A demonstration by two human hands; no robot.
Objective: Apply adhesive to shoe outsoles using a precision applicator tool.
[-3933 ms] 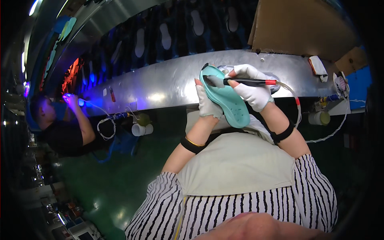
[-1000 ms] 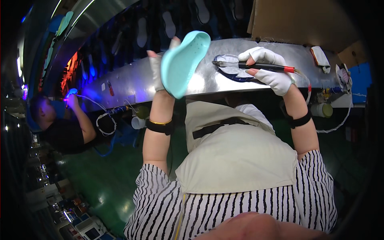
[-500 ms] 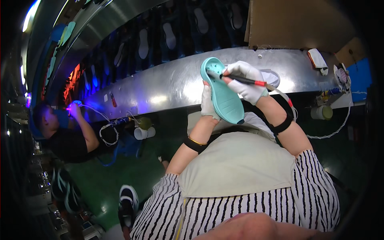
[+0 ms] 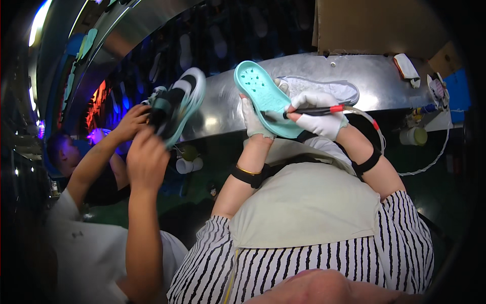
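My left hand (image 4: 251,119), in a white glove with bare fingertips, grips a turquoise shoe sole (image 4: 263,91) by its left edge. The sole's inner side faces up, with several small holes at its far end. In my right hand (image 4: 319,119), gloved alike, is a brush (image 4: 306,111) with a black and red handle and a hose trailing from its back end. Its bristles touch the inside of the sole toward the near end. Behind the sole, a white shoe upper (image 4: 324,91) lies on the metal bench (image 4: 377,83), partly hidden by the sole and my right hand.
At left, another person's hands (image 4: 144,147) hold a black and white shoe (image 4: 177,106) with a turquoise sole, close to my left arm. A further person (image 4: 63,152) works beyond. Behind the bench edge stands a cardboard box (image 4: 379,25); a cup (image 4: 412,136) hangs at right.
The brush has moved from the sole's far end down to its near end. The sole has shifted left and away, showing more of the white upper. A person with a shoe has come in at left.
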